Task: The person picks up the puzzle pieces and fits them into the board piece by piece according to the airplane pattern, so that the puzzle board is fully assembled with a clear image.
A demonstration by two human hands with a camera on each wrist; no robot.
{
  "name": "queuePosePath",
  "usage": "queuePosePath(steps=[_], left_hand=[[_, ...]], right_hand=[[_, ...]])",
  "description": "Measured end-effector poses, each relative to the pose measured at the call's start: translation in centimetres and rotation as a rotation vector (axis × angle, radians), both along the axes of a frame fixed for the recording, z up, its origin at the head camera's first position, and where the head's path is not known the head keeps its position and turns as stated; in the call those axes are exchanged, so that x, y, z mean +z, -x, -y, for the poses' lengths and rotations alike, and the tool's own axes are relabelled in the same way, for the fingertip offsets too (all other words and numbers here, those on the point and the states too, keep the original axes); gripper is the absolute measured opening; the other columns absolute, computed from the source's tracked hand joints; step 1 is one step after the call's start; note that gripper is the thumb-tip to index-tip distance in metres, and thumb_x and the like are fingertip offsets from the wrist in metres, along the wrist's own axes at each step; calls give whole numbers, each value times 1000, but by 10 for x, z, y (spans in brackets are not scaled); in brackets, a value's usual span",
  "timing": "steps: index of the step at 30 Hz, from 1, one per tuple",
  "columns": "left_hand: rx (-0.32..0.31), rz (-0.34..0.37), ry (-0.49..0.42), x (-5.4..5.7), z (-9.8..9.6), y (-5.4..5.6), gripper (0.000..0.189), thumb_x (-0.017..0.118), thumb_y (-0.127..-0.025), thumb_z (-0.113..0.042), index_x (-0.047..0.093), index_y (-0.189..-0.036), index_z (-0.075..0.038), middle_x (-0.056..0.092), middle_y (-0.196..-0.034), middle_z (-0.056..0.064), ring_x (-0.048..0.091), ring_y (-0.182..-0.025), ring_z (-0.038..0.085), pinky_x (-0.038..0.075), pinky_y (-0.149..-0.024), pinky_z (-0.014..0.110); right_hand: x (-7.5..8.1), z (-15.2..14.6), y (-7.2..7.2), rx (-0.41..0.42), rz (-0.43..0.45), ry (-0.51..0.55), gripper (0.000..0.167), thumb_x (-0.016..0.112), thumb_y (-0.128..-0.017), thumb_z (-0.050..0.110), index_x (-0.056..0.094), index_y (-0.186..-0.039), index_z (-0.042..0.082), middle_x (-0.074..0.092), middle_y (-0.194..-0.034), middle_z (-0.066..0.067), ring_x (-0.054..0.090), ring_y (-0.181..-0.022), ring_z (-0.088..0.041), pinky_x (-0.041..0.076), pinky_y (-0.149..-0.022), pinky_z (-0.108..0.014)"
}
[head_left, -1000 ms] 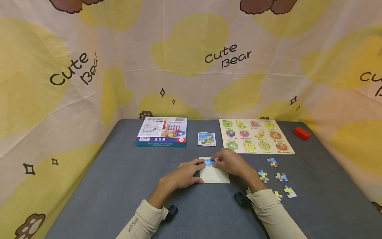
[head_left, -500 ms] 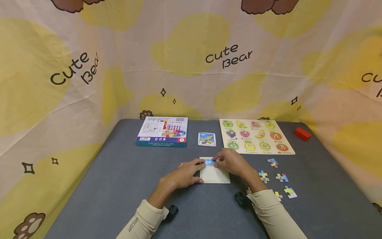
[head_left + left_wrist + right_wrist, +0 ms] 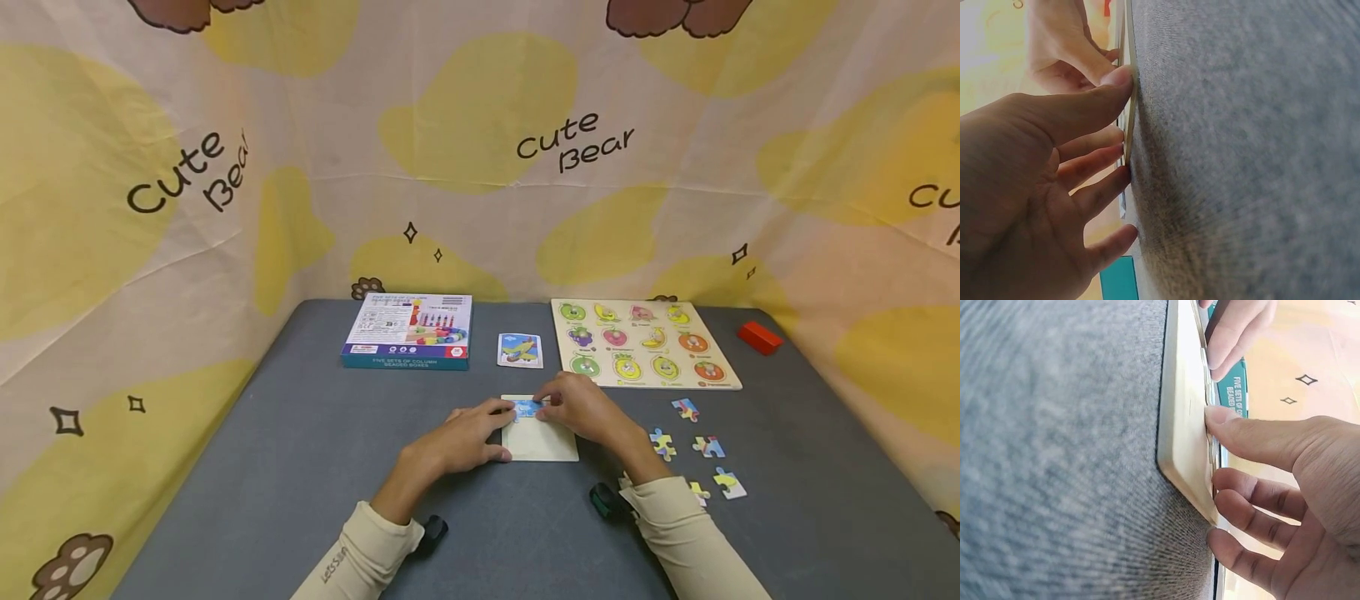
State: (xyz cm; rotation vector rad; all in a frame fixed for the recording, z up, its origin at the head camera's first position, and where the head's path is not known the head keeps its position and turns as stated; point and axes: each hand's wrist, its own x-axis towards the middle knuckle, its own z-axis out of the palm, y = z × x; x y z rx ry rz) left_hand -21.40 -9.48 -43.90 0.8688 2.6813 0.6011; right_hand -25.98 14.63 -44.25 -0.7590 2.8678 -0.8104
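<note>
A small cream puzzle board (image 3: 540, 443) lies on the grey table, with blue jigsaw pieces (image 3: 526, 409) joined in a row along its far edge. My left hand (image 3: 461, 437) holds the board at its left side; the thumb is at the near corner and the index fingertip reaches the leftmost piece. With thumb and index finger, my right hand (image 3: 588, 412) pinches the piece at the right end of the row, partly hidden by the fingers. In the right wrist view, that thumb (image 3: 1225, 419) sits at the edge of the thin pieces on the board (image 3: 1185, 431).
Loose jigsaw pieces (image 3: 708, 447) lie to the right, some partly under the right sleeve. Behind the board are an airplane picture card (image 3: 519, 351), a boxed bead set (image 3: 408, 332) and a fruit board (image 3: 648, 343). A red block (image 3: 760, 337) sits far right.
Both hands stay almost in place at the board. The right fingertips have shifted very slightly, and a bit more of the blue row shows between the hands.
</note>
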Motion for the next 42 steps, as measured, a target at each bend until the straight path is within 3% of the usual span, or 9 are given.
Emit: queuePosePath(steps=[7,17,27,32,42], left_hand=[[0,3,4,1,-1,0,64,72,-102,-33,52,-157,-7,46,-164,8,48,-148,26,34,-120,58],[10,5,-9,2,-2,1,64,72,-103,-34,52,-156,-5,46,-163,10,46,-149,29,34,-119,60],[-28,-93,55,2,-21,-2,63,70,-103,-39,53,-157,-11,47,-163,5,40,-146,33,36,-107,57],[-36,-108,71,0,-20,-2,65,68,-104,-40,49,-160,-13,45,-165,2,42,-145,30,37,-104,56],[-34,-86,91,0,-18,-1,65,67,-105,-42,48,-161,-15,44,-167,0,40,-149,29,36,-108,58]], right_hand=[[-2,-2,1,14,42,28,17,82,-93,11,85,-109,8,60,-81,2,51,-74,-14,42,-64,-29],[-5,-2,3,26,-22,59,15,84,-90,10,86,-106,9,61,-78,2,50,-71,-11,40,-63,-28],[-5,-1,2,-31,37,63,15,83,-91,10,86,-105,11,68,-87,1,55,-80,-11,44,-68,-30],[-4,-1,1,-36,37,65,15,83,-91,10,86,-106,11,67,-88,1,55,-79,-11,43,-69,-30],[-2,-18,3,84,53,114,23,81,-94,13,82,-116,7,67,-88,2,54,-79,-10,46,-69,-27]])
